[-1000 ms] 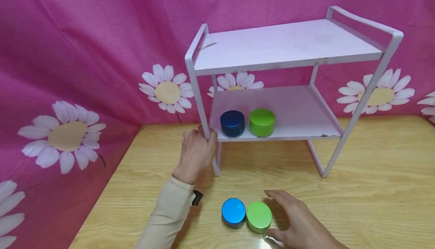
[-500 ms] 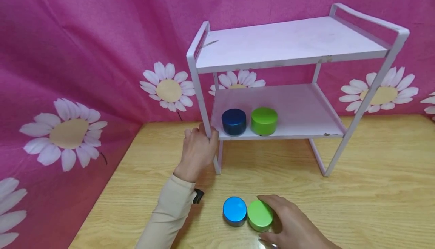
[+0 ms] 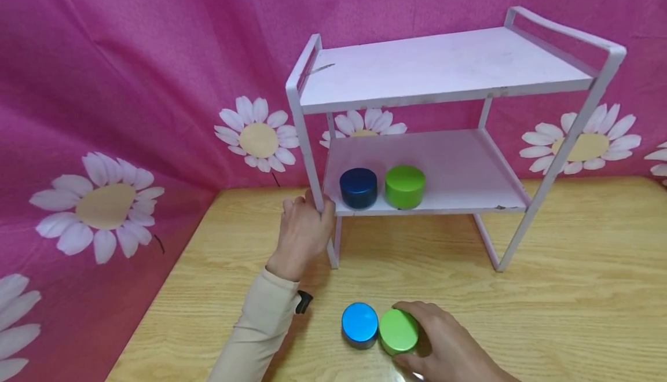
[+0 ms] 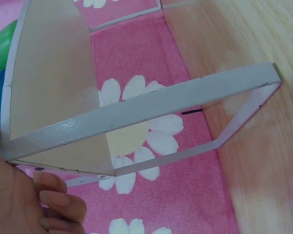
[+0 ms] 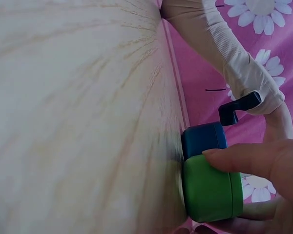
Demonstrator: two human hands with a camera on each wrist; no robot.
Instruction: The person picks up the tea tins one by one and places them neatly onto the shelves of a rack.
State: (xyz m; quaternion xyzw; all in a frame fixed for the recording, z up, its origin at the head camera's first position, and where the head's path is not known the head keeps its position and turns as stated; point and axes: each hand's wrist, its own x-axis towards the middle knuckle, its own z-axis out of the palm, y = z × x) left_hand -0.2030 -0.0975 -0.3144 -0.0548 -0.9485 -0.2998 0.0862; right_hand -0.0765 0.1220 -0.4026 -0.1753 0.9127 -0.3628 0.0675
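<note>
My left hand (image 3: 303, 232) grips the left front post of a white two-tier shelf rack (image 3: 448, 61), level with its lower board. In the left wrist view its curled fingers (image 4: 63, 201) show beside the board's edge. On the table, a light green round tin (image 3: 398, 331) lies between the thumb and fingers of my right hand (image 3: 450, 344). The thumb touches the green tin's side in the right wrist view. Just left of it stands a bright blue round tin (image 3: 360, 324), very close or touching. The right fingertips are partly hidden.
On the rack's lower board sit a dark blue tin (image 3: 358, 188) and another green tin (image 3: 405, 187), side by side near the front left. A pink cloth (image 3: 156, 35) with daisies hangs behind the wooden table (image 3: 583, 254). A dark band (image 3: 303, 301) shows at my left sleeve.
My right hand has moved left and its thumb and fingers have come around the near green tin. The left hand keeps its grip on the post. The view has shifted slightly.
</note>
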